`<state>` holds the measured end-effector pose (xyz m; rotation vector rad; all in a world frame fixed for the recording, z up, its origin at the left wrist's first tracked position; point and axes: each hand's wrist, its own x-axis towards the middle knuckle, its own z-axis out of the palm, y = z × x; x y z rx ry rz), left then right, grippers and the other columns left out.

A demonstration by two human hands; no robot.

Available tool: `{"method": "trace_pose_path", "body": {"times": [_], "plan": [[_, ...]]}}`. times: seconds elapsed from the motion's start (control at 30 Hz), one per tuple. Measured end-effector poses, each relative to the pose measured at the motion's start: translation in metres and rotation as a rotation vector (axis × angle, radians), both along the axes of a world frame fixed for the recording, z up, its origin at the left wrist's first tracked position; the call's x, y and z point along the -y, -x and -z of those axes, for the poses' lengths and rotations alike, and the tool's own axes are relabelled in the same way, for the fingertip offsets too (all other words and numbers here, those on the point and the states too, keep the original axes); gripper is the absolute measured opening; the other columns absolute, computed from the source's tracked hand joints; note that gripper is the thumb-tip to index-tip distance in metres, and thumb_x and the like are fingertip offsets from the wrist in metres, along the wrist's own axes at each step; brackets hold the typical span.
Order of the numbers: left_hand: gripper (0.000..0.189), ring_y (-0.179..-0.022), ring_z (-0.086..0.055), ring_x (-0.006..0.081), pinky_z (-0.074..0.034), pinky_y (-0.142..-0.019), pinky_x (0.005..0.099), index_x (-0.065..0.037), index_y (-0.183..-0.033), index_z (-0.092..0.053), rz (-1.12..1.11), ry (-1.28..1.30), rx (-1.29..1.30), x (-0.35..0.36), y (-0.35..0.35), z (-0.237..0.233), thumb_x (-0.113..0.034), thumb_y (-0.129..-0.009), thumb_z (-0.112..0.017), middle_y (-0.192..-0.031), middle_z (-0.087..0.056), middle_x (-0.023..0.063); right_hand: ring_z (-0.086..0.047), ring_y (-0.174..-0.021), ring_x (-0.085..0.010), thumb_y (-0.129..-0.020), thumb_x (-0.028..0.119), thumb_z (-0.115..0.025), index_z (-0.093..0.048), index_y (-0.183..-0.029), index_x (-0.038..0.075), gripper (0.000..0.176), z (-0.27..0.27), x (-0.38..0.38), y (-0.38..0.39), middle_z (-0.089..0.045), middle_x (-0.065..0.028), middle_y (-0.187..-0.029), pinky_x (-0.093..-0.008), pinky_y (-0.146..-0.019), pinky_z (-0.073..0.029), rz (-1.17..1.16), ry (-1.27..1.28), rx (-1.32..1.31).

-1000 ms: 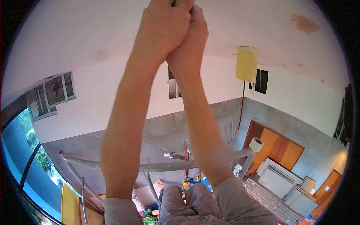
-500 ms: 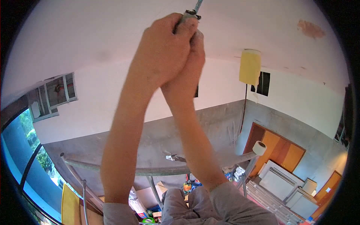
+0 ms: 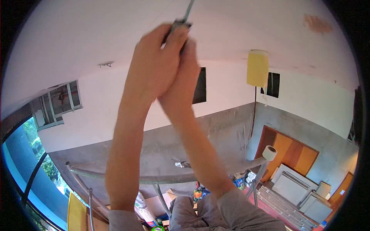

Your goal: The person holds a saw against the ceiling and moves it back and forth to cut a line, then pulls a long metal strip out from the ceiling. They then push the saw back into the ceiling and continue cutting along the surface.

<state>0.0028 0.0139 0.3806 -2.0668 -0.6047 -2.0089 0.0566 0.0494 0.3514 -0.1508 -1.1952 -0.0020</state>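
Both arms reach up toward the white ceiling, hands pressed together. My left hand is wrapped around a tool with a dark end piece and a thin grey-green strip that runs up out of view. Closed around the same tool, my right hand sits against the left one and is partly hidden by it. The fingers cover most of the tool, so its kind does not show.
Below the arms runs a curved metal rail, with a tape roll at its right end. A yellow box hangs from the ceiling. Stacked panels stand near an orange-brown door. Bags and boxes lie far below.
Both hands, with the tool, have shifted left and slightly down in view. They remain closed together. A small fixture on the ceiling and more of the dark wall opening now show.
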Motion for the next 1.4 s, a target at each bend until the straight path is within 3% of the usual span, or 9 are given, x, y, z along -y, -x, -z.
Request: {"method": "trace_pose_path", "body": {"times": [0.13, 0.23, 0.43, 0.67, 0.87, 0.97, 1.1, 1.27, 1.4], "plan": [[0.029, -0.070, -0.059, 0.0186, -0.048, -0.068, 0.0321, 0.002, -0.101, -0.062, 0.152, 0.142, 0.103, 0.003, 0.001, 0.038, -0.026, -0.095, -0.053, -0.078, -0.063, 0.0128, -0.065, -0.079, -0.0237, -0.086, 0.012, -0.066, -0.048, -0.109, 0.000, 0.032, 0.037, 0.005, 0.004, -0.064, -0.0118, -0.084, -0.0298, -0.068, -0.049, -0.055, 0.101, 0.062], [0.027, -0.070, -0.055, 0.0131, -0.047, -0.066, 0.0291, 0.002, -0.102, -0.061, 0.157, 0.201, -0.008, 0.004, 0.000, 0.021, -0.022, -0.097, -0.052, -0.076, -0.061, 0.0092, -0.065, -0.079, -0.0235, -0.088, 0.013, -0.063, -0.047, -0.113, 0.000, 0.031, 0.027, -0.001, 0.000, -0.064, -0.0127, -0.085, -0.0301, -0.069, -0.049, -0.001, 0.059, 0.074], [0.028, -0.069, -0.053, 0.0115, -0.046, -0.065, 0.0280, 0.002, -0.105, -0.060, 0.123, 0.123, 0.089, -0.002, 0.007, 0.034, -0.023, -0.098, -0.051, -0.076, -0.060, 0.0081, -0.066, -0.081, -0.0252, -0.087, 0.016, -0.064, -0.046, -0.115, 0.002, 0.037, 0.032, -0.004, 0.006, -0.063, -0.0151, -0.089, -0.0332, -0.067, -0.050, -0.006, 0.093, 0.113], [0.026, -0.071, -0.053, 0.0104, -0.045, -0.063, 0.0266, 0.000, -0.111, -0.057, 0.170, 0.278, 0.085, -0.007, -0.001, 0.139, -0.021, -0.097, -0.051, -0.079, -0.060, 0.0075, -0.067, -0.080, -0.0327, -0.088, 0.020, -0.062, -0.046, -0.119, 0.003, 0.038, 0.143, 0.004, -0.027, -0.064, -0.0194, -0.092, -0.0394, -0.062, -0.051, 0.082, 0.290, 0.314], [0.023, -0.083, -0.060, 0.0105, -0.048, -0.072, 0.0270, 0.000, -0.114, -0.056, 0.421, 0.783, 0.014, -0.008, 0.012, 0.209, -0.013, -0.095, -0.056, -0.088, -0.065, 0.0065, -0.054, -0.056, -0.0128, -0.097, 0.030, -0.052, -0.048, -0.118, 0.004, 0.034, 0.232, 0.001, -0.051, -0.057, -0.0066, -0.075, -0.0280, -0.049, -0.043, -0.150, 0.508, 0.350], [0.028, -0.092, -0.063, 0.0163, -0.052, -0.082, 0.0320, 0.002, -0.115, -0.058, 0.410, 0.659, 0.148, -0.028, 0.014, 0.216, -0.018, -0.096, -0.055, -0.103, -0.065, 0.0088, -0.059, -0.057, -0.0210, -0.096, 0.028, -0.054, -0.052, -0.116, -0.001, 0.035, 0.276, 0.006, -0.073, -0.058, -0.0140, -0.068, -0.0318, -0.054, -0.047, -0.522, 0.851, 0.332], [0.030, -0.095, -0.063, 0.0189, -0.053, -0.082, 0.0350, 0.001, -0.118, -0.055, 0.676, 0.641, 0.503, -0.057, 0.014, 0.198, -0.018, -0.094, -0.060, -0.108, -0.062, 0.0116, -0.055, -0.056, -0.0200, -0.096, 0.029, -0.055, -0.053, -0.111, 0.000, 0.033, 0.291, 0.001, -0.090, -0.054, -0.0123, -0.065, -0.0342, -0.053, -0.043, -0.285, 0.893, 0.397], [0.031, -0.090, -0.064, 0.0196, -0.055, -0.079, 0.0368, 0.000, -0.121, -0.055, 0.870, 0.674, 0.473, -0.088, 0.008, 0.202, -0.017, -0.095, -0.058, -0.103, -0.063, 0.0096, -0.060, -0.075, -0.0467, -0.094, 0.016, -0.053, -0.051, -0.116, 0.000, 0.027, 0.273, 0.016, -0.095, -0.060, -0.0270, -0.082, -0.0465, -0.062, -0.046, -0.055, 0.849, 0.567], [0.024, -0.086, -0.058, 0.0159, -0.050, -0.078, 0.0347, -0.004, -0.115, -0.058, 0.986, 0.643, 0.463, -0.114, 0.016, 0.226, -0.010, -0.092, -0.061, -0.096, -0.060, 0.0046, -0.062, -0.078, -0.0454, -0.094, 0.015, -0.054, -0.051, -0.118, -0.001, 0.029, 0.285, 0.008, -0.095, -0.062, -0.0275, -0.087, -0.0473, -0.064, -0.047, -0.005, 0.825, 0.582]]}}
